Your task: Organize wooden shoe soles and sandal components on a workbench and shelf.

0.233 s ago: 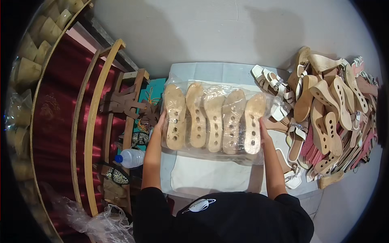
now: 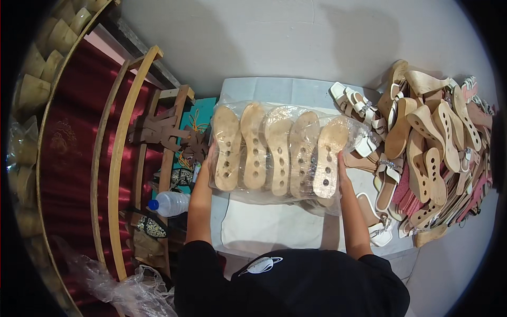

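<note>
Closest to me at 6 o'clock is a white cloth (image 2: 269,227) lying flat on the tabletop (image 2: 274,87). Right above it I've got the bag (image 2: 277,153), clear plastic with five tan perforated soles side by side, held up over the middle of the tabletop.

My left hand (image 2: 211,166) grips the bag's edge at 9 o'clock and my right hand (image 2: 342,177) grips the edge at 3 o'clock. Both are clamped on the plastic, thumbs and fingers mostly hidden behind it, so I can't tell exactly how the fingers sit.

My take on doing this well: keep both hands level so the soles don't slide to one side, and hold by the sole edges through the plastic instead of just the film, since thin plastic like this probably stretches or tears under weight.

Off at 3 o'clock there's a pile of wooden soles (image 2: 433,153) and white strappy sandals (image 2: 364,113), close enough that the bag's right corner nearly brushes them, so I'd watch that side. At 8 o'clock a water bottle (image 2: 169,203) lies beside a wooden frame (image 2: 119,158) over red cloth.
</note>
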The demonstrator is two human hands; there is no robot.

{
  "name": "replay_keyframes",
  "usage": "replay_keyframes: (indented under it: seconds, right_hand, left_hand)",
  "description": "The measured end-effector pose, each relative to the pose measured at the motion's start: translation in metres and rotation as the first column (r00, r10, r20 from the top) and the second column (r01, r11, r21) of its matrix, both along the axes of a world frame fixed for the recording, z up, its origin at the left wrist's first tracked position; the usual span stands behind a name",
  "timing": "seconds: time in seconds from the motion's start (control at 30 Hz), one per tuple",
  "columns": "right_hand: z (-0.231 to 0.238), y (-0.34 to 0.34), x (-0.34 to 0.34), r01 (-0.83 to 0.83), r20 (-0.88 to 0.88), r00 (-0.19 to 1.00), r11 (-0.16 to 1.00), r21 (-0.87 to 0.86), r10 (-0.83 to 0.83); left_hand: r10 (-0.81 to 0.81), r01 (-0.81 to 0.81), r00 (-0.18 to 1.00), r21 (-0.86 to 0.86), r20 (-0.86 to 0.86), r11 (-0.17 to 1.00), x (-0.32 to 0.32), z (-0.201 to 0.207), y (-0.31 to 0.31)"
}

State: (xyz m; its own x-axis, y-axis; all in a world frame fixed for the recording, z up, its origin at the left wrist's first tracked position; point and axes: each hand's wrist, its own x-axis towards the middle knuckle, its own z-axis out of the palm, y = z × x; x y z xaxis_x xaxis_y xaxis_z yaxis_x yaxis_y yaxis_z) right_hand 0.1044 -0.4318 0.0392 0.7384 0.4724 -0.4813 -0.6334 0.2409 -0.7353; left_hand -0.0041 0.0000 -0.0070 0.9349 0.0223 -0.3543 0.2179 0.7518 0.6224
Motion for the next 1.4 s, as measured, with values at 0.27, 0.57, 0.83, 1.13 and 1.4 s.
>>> replay_keyframes:
  seconds: [0.27, 0.57, 0.83, 1.13, 1.4]
  right_hand:
    - [0.015, 0.01, 0.001, -0.027, -0.077, 0.996, 0.989, 0.144, 0.039]
    - [0.006, 0.025, 0.019, -0.115, -0.025, 0.993, 0.993, 0.041, 0.116]
    - [0.02, 0.032, 0.016, -0.154, -0.14, 0.976, 0.984, 0.087, 0.165]
    - [0.027, 0.03, 0.015, -0.186, -0.049, 0.981, 0.982, 0.024, 0.187]
    - [0.034, 0.036, 0.004, -0.08, -0.191, 0.976, 0.989, 0.123, 0.103]
  left_hand:
    - [0.136, -0.09, 0.971, 0.227, -0.196, 0.97, -0.005, 0.049, -0.002]
    - [0.145, -0.076, 0.943, 0.231, -0.299, 0.97, -0.017, 0.041, 0.008]
    - [0.177, -0.126, 0.967, 0.256, -0.185, 0.958, -0.035, 0.0, 0.05]
    - [0.139, -0.116, 0.978, 0.153, -0.155, 0.982, 0.027, 0.011, 0.036]
    - [0.139, -0.133, 0.979, 0.045, -0.147, 0.99, -0.017, 0.02, 0.013]
